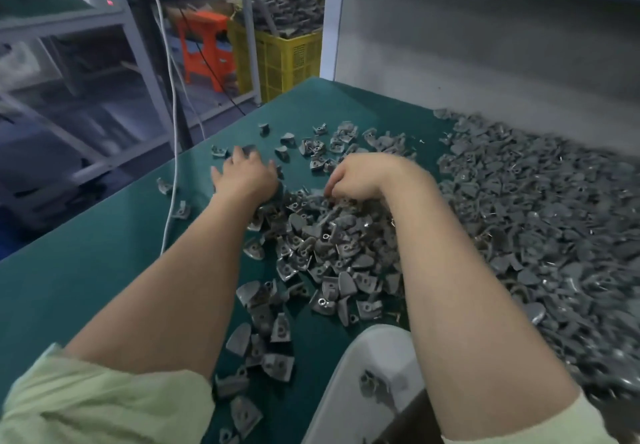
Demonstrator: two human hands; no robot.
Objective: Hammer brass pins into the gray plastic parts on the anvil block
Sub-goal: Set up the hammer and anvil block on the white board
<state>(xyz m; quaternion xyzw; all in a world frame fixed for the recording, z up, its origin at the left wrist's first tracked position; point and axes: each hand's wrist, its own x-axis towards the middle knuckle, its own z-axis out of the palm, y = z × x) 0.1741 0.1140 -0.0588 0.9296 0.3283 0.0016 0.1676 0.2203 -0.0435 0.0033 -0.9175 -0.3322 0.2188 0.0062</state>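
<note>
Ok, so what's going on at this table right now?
A person reaches with both hands into a heap of gray plastic parts on the green mat. The left hand rests spread over loose parts at the heap's far side. The right hand has its fingers curled down into the heap, though whether it grips a part is unclear. No hammer, brass pins or anvil block shows. A white tub nearby holds one part.

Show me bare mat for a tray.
Bare: green mat between the left arm and the table's left edge, crossed by a white cable; a strip before the back panel. Crowded: gray parts between and right of the arms.
</note>
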